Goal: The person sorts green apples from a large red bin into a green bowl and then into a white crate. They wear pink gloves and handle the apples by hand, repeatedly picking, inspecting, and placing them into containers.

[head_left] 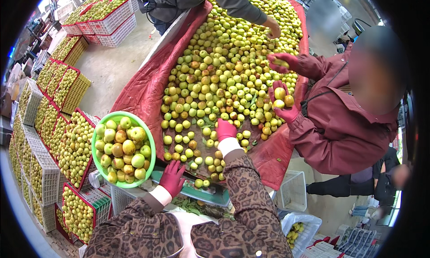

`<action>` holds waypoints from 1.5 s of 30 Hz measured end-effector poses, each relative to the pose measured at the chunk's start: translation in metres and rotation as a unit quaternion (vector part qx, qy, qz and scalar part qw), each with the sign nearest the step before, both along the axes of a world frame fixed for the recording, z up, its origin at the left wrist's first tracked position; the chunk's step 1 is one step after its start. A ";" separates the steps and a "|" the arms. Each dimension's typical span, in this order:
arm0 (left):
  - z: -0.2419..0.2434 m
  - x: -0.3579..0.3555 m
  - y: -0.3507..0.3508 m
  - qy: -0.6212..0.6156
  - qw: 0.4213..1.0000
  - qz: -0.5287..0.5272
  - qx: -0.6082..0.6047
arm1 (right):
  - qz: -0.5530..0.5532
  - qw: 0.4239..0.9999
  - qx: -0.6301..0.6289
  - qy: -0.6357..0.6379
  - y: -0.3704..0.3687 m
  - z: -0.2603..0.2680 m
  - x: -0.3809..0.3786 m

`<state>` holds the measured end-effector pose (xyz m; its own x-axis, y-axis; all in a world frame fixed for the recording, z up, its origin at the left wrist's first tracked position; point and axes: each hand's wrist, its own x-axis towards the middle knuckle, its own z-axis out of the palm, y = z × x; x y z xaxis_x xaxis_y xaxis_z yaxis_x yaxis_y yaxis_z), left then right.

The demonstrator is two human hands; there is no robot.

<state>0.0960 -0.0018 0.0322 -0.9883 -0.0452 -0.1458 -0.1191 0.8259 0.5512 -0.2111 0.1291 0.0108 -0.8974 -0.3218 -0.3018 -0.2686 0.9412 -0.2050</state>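
Note:
A heap of green-and-brown jujubes (pixel 215 79) covers the table before me on a red quilted cloth (pixel 134 93). My right hand (pixel 225 129), in a pink-red glove, reaches down among the nearest jujubes. Its fingertips are hidden, so I cannot tell whether it holds one. My left hand (pixel 172 179), gloved alike, lies palm down at the table's near left edge with its fingers apart and nothing seen in it. Left of it stands a light-green plastic basket (pixel 153 153) filled with larger-looking jujubes. Two jujubes (pixel 202 183) lie on a green tray (pixel 220 194) between my forearms.
Across the right side, a co-worker in a maroon jacket (pixel 342 133) holds jujubes in gloved hands. Another person's bare hand (pixel 273 27) reaches over the heap's far part. Crates of jujubes (pixel 72 150) line the left. A lined bin (pixel 305 224) stands at lower right.

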 end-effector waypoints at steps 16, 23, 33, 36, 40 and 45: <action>-0.042 -0.060 0.007 0.034 0.982 -0.024 -0.184 | -0.071 0.834 -0.536 0.107 0.081 0.156 0.171; -0.047 -0.050 0.002 0.031 0.977 -0.041 -0.209 | -0.070 0.843 -0.500 0.185 0.088 0.175 0.201; -0.013 -0.073 0.022 0.065 0.984 -0.011 -0.168 | -0.224 0.905 -0.360 -0.043 0.120 -0.005 0.217; -0.040 -0.109 0.017 0.144 0.986 -0.036 -0.073 | -0.201 0.929 -0.310 -0.031 0.113 0.009 0.208; -0.020 -0.154 0.029 0.127 0.974 -0.094 -0.162 | -0.190 0.946 -0.264 0.007 0.107 0.024 0.202; -0.034 -0.166 0.043 0.078 0.970 -0.054 -0.222 | -0.155 0.929 -0.331 0.050 0.105 0.025 0.193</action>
